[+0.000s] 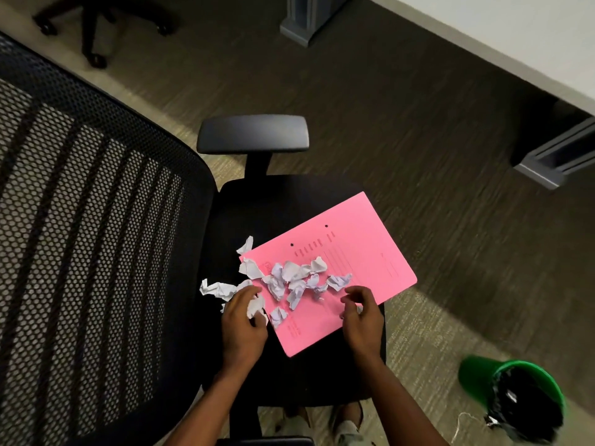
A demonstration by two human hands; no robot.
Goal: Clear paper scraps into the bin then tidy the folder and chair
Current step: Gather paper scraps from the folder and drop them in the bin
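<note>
The task looks to be at its early part. Many crumpled white paper scraps (pixel 289 281) lie on the flat pink cardboard folder (pixel 335 272) and some beside it, on the black padded seat of the mesh-backed office chair (pixel 264 214). The round green plastic bin with a black liner (pixel 512 394) stands on the carpet at the person's right, well apart from the chair; a small pale bit shows inside it, but I cannot tell if it is a scrap. The left hand (pixel 241 320) has its fingers curled around a white crumpled piece at the folder's near-left edge, so it grips a scrap. The right hand (pixel 362 313) rests on the near-right part of the folder with the fingers bent; a tiny pale bit shows at the fingertips, but I cannot tell for sure whether it pinches something. In my judgement almost all is left to do: to gather the scraps, to carry them to the bin, then to put the folder in order and to set the chair in place. The folder lies flat and closed, turned diagonally on the seat; its long axis seems to run from the near-left corner toward the far-right, and one corner reaches past the seat's right edge. The two punched holes sit along the far-left side. The chair's backrest is at the person's left.
</note>
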